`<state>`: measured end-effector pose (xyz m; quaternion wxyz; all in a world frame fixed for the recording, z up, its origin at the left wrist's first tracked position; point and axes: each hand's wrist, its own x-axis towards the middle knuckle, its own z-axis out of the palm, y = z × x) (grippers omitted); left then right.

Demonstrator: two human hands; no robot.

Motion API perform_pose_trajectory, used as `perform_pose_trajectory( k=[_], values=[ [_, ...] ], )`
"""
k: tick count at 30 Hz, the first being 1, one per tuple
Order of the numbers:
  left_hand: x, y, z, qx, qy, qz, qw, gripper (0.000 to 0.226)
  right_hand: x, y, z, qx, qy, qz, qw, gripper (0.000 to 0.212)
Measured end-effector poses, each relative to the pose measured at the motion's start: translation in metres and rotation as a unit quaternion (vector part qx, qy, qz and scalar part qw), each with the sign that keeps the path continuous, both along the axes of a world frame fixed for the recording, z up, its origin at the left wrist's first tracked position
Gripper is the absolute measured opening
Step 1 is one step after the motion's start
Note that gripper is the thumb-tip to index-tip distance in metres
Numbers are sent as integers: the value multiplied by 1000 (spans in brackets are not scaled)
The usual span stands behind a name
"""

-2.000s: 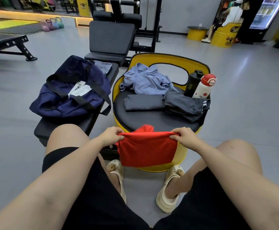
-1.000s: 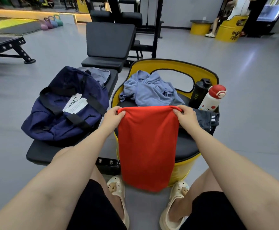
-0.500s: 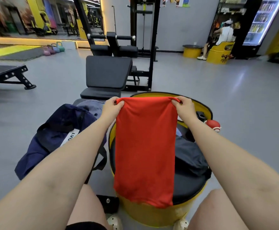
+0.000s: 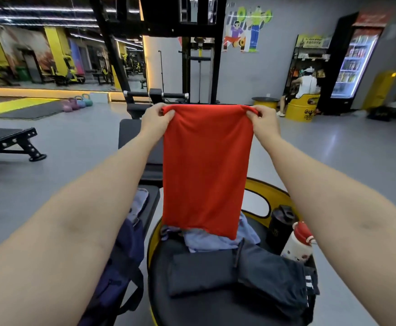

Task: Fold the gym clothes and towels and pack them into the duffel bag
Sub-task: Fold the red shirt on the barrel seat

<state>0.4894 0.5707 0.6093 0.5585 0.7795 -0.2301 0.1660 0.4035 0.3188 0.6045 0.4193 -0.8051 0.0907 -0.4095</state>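
Change: I have raised the red garment (image 4: pixel 206 170) from seat level to arm's length, well above where it hung two seconds ago.
Left hand: my left hand (image 4: pixel 157 120) pinches the top left corner, fingers curled over the bunched hem.
Right hand: my right hand (image 4: pixel 264 121) pinches the opposite corner, level with the left.
Garment: it hangs flat and long, its lower edge just above the blue top (image 4: pixel 212 238) on the yellow barrel seat (image 4: pixel 215 309).
Technique: I judge the cloth needs even tension and matched corners before I lay it down and fold again.
Destination: the navy duffel bag (image 4: pixel 119 267) waits on the bench, just left of the seat.
Pending: a folded dark cloth (image 4: pixel 201 271) and dark striped shorts (image 4: pixel 277 285) lie on the seat.
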Motion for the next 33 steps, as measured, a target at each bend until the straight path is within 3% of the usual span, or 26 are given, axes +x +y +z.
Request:
perform_pose_trajectory(
  k=[2, 5, 8, 12, 21, 25, 33],
  values=[
    [3, -3, 10, -9, -5, -3, 1000, 20, 6, -4, 9, -1, -20, -4, 1000, 16],
    [5, -1, -1, -6, 4, -25, 1000, 10, -1, 1, -3, -5, -11, -4, 1000, 17],
    [-3, 9, -41, 29, 31, -27, 999, 4, -17, 8, -45, 9, 34, 13, 999, 14],
    [-30, 27, -106, 77, 94, -29, 992, 22, -47, 13, -118, 67, 124, 24, 990, 11],
    [-118, 74, -208, 81, 234, -96, 964, 26, -147, 45, -203, 89, 256, 100, 957, 11],
    [-155, 92, -238, 76, 274, -107, 953, 11, -182, 51, -232, 88, 286, 106, 948, 5],
    [-220, 111, -276, 75, 331, -139, 930, 20, -241, 63, -276, 117, 315, 128, 933, 9]
  ],
)
